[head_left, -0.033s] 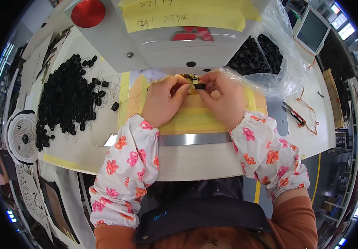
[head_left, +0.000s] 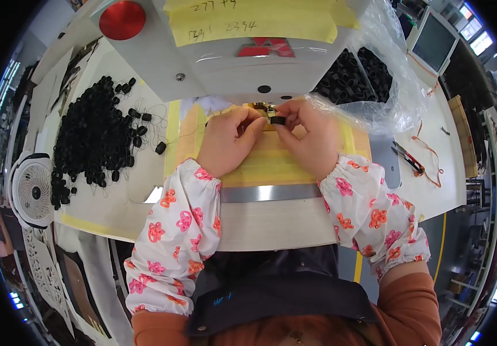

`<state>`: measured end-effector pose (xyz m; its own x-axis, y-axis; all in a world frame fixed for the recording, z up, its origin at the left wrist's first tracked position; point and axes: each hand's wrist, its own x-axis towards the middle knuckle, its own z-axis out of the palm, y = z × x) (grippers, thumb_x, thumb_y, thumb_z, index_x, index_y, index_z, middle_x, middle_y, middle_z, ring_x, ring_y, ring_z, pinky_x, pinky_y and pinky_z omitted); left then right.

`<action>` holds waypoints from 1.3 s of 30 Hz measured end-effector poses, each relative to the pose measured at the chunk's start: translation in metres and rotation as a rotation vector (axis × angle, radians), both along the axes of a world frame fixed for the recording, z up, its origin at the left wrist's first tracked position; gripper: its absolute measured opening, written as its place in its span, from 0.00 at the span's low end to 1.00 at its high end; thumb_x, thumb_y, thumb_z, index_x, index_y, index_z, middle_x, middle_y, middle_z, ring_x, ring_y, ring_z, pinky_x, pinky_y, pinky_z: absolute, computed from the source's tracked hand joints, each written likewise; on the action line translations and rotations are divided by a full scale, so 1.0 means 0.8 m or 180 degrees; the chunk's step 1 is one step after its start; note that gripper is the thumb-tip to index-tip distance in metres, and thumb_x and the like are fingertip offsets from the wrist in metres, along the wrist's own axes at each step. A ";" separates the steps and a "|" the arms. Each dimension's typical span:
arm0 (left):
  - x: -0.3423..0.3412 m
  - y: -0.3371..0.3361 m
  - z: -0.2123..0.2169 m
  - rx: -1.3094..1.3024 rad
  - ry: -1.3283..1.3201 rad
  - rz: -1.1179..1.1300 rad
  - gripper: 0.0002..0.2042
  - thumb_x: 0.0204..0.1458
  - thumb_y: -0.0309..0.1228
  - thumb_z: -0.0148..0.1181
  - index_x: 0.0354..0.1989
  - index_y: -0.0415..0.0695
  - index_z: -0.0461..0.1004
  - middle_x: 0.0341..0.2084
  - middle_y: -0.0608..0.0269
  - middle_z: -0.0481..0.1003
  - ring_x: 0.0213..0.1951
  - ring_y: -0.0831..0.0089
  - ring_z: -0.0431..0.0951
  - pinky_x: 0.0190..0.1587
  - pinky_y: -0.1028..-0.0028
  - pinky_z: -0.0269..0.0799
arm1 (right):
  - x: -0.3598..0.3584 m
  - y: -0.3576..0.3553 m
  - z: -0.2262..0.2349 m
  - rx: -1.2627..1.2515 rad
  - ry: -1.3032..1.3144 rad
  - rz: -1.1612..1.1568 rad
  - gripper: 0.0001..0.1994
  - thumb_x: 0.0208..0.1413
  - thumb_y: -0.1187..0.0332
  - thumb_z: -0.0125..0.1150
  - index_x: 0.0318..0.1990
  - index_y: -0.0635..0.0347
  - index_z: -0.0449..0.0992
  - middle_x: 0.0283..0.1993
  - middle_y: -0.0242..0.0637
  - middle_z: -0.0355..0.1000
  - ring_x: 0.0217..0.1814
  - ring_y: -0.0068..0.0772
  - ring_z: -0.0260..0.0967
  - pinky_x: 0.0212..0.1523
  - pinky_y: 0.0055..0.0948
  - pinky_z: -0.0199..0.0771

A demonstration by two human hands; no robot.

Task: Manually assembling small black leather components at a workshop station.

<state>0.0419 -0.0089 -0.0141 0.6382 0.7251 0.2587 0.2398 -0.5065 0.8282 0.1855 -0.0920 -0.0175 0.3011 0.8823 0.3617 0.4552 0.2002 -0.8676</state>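
Both my hands meet under the head of a white sewing machine (head_left: 242, 63), close to its needle. My right hand (head_left: 312, 138) pinches a small black loop (head_left: 278, 120) between thumb and fingers. My left hand (head_left: 230, 141) pinches the same piece from the left side, fingertips touching it. Both hands rest on a yellow taped work surface (head_left: 271, 164). I wear white sleeve covers with red flowers. The needle itself is mostly hidden behind my fingers.
A large heap of black loops (head_left: 93, 135) lies on the table to the left. A clear plastic bag (head_left: 369, 75) with more black loops sits at the right. Snips (head_left: 407, 158) on an orange cord lie far right, a small white fan (head_left: 32, 190) far left.
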 end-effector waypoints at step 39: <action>0.009 -0.011 -0.024 0.0390 0.0220 0.0001 0.09 0.38 0.37 0.57 0.21 0.44 0.72 0.16 0.58 0.72 0.22 0.63 0.73 0.25 0.67 0.66 | -0.010 -0.023 0.001 0.0285 -0.1859 0.0325 0.07 0.43 0.80 0.55 0.31 0.60 0.67 0.27 0.40 0.66 0.26 0.39 0.67 0.25 0.31 0.66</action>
<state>0.0495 -0.0180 -0.0332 0.6573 0.6911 0.3007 0.2944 -0.6027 0.7417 0.1774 -0.1105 -0.0167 -0.0546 0.8548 0.5160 0.8262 0.3289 -0.4573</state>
